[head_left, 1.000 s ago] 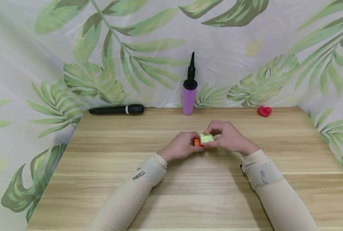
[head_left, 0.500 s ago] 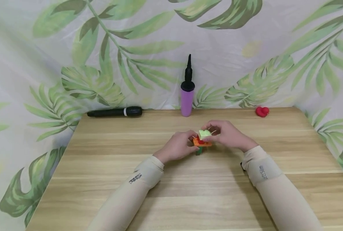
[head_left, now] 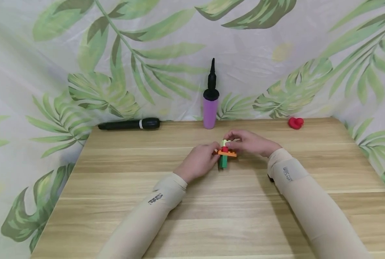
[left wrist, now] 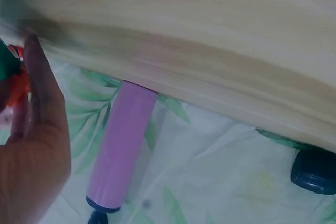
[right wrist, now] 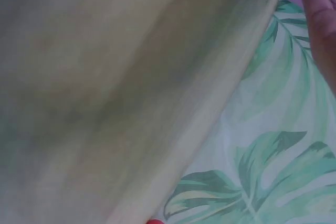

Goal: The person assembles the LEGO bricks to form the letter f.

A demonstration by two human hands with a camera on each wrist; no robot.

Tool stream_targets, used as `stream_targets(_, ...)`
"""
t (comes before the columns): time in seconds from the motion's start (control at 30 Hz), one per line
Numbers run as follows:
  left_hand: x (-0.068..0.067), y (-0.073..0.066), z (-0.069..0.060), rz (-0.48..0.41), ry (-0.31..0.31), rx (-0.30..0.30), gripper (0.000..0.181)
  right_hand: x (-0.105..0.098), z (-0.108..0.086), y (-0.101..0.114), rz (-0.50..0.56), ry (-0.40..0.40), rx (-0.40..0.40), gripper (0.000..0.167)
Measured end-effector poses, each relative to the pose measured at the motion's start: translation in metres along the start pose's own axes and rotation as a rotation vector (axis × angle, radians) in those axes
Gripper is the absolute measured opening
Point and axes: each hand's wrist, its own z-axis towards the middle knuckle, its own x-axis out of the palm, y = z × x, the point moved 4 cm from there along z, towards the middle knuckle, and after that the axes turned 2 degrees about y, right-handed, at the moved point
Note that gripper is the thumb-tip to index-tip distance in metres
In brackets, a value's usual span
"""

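Observation:
A small stack of toy bricks stands upright in the head view, between the two hands. Its green brick [head_left: 224, 162] is lowest, under an orange plate [head_left: 229, 154] that sticks out sideways. A red brick [head_left: 224, 149] sits above the plate, with a pale green brick [head_left: 225, 142] on top. My left hand [head_left: 196, 162] pinches the orange plate's left end. At the top, my right hand [head_left: 253, 142] holds the pale green brick between thumb and fingers. The left wrist view shows the green brick [left wrist: 8, 62] partly cut off; the right wrist view hides the stack.
Along the back edge of the wooden table [head_left: 131, 201] stands a purple hand pump [head_left: 210, 113] with a black nozzle. Left of it lies a black stick-like thing [head_left: 124, 125] with a white band. A small red rounded thing [head_left: 296, 123] sits back right, before a leaf-print cloth [head_left: 166, 32].
The stack has been tipped upright, so the green brick now shows below the orange plate. My right hand has moved slightly up and left with the pale green brick.

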Motion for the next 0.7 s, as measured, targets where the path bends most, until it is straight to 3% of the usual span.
stream_targets(0.13, 0.003, -0.002, 0.004, 0.127, -0.05, -0.016, 0.013, 0.001, 0.0, 0.0, -0.101, 0.002, 0.027, 0.052)
stream_targets(0.23, 0.004, -0.001, 0.006, 0.179, -0.055, -0.047, 0.013, 0.004, -0.002, 0.004, -0.239, -0.016, 0.028, 0.067)
stream_targets(0.43, 0.005, 0.002, 0.008, 0.204, -0.045, -0.087, 0.016, 0.014, 0.002, 0.009, -0.572, -0.112, -0.06, 0.063)
stream_targets(0.57, 0.007, 0.003, 0.009, 0.204, -0.039, -0.099, 0.017, 0.018, 0.001, 0.008, -0.601, -0.142, -0.058, 0.059)
stream_targets(0.7, 0.006, 0.007, 0.007, 0.161, -0.002, -0.129, 0.022, 0.018, 0.0, 0.004, -0.598, -0.118, -0.057, 0.068)
